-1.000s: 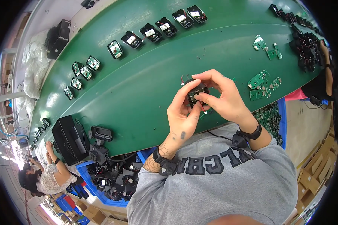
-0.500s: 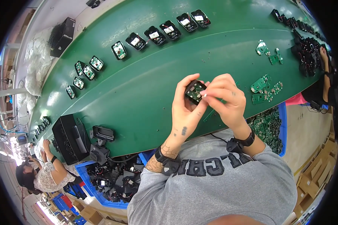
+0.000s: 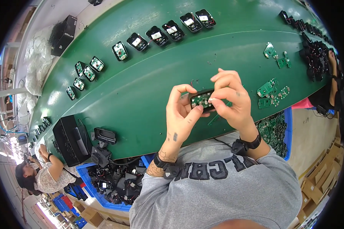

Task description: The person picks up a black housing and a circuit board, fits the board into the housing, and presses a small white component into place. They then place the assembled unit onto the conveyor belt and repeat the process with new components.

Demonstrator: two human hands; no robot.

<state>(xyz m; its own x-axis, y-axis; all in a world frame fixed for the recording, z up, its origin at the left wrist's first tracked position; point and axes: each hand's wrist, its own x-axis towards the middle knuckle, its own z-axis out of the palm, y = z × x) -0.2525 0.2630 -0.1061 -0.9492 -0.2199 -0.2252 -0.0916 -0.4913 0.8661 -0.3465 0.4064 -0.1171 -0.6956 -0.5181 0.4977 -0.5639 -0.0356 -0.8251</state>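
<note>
Above the green bench (image 3: 149, 95), my left hand (image 3: 180, 114) grips a small black housing with a green circuit board (image 3: 199, 100) set in it. The thumb lies along the board's near edge and the fingers wrap behind. At the housing's right end, my right hand (image 3: 233, 100) pinches a tiny white piece, perhaps a connector, between thumb and forefinger; its other fingers are partly raised. A short red wire (image 3: 192, 82) pokes out beyond the housing. My right fingers hide the housing's right end.
Several black housings (image 3: 156, 36) stand in a row along the far side. Loose green boards (image 3: 267, 87) lie to the right, near a pile of black parts (image 3: 316, 59). Blue bins (image 3: 288, 133) hold boards and black units. Other people work at left and far right.
The housing has tilted and turned in my left hand to lie more level, a little lower. My right hand's fingers have spread more, with the pinch still at the housing's right end.
</note>
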